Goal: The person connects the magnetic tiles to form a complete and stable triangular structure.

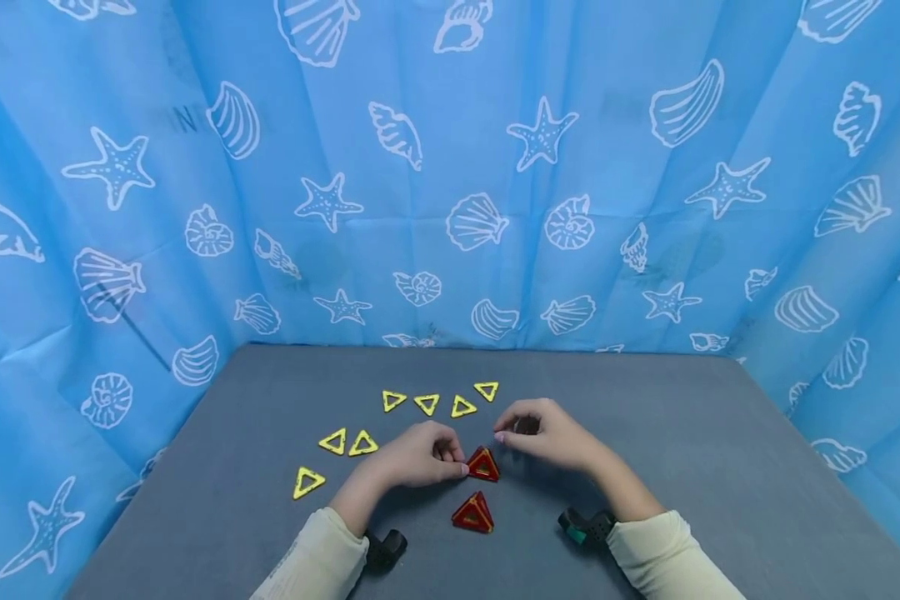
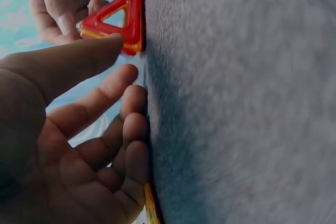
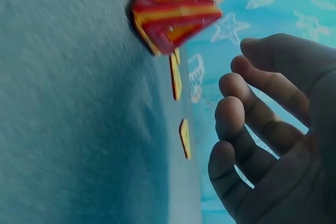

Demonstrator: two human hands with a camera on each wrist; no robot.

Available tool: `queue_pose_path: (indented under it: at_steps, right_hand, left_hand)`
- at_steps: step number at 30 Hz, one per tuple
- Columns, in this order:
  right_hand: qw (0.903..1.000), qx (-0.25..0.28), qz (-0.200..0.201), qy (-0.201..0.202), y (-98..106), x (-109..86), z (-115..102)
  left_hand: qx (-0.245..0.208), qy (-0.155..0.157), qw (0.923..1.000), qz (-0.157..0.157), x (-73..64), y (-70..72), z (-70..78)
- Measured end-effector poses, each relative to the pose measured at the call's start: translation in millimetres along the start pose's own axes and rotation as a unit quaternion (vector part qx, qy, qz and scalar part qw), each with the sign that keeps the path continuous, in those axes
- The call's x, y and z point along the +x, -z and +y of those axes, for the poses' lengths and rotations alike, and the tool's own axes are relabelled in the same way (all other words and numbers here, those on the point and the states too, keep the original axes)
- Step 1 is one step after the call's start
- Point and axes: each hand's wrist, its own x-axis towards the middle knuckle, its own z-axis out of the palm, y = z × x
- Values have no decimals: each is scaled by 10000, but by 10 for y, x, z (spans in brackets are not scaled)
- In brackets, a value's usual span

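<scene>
Near the middle of the grey table a red triangular pyramid of magnetic tiles [image 1: 483, 454] stands with my left hand [image 1: 423, 456] at its left side. The left thumb tip overlaps a corner of this pyramid [image 2: 135, 19] in the left wrist view, while the other fingers curve loosely below, apart from it. My right hand [image 1: 543, 429] hovers just beyond and to the right, holding nothing, its fingers loosely bent and away from the pyramid [image 3: 170, 17] in the right wrist view. A second red pyramid [image 1: 473, 515] sits closer to me.
Several flat yellow triangle tiles lie behind and left of the hands, among them one tile at the back [image 1: 474, 385] and another at the left [image 1: 300, 488]. A blue curtain [image 1: 450, 183] with white shells and starfish hangs around the grey table [image 1: 682, 467].
</scene>
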Motion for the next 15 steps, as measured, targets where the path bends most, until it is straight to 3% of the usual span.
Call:
queue_pose_path:
  at_steps: [3, 7, 11, 15]
  right_hand:
    - [9998, 35, 200, -85, 38, 50, 79]
    - [9967, 134, 687, -400, 57, 180, 166]
    - [9890, 456, 1150, -817, 62, 334, 233]
    - [9820, 711, 1313, -1154, 74, 473, 304]
  left_hand:
    - [-151, -43, 9998, 89, 11, 41, -3]
    - [-351, -196, 9962, 774, 46, 117, 16]
    - [-671, -231, 9826, 1715, 141, 180, 74]
    - [-858, -45, 9682, 2351, 288, 200, 118]
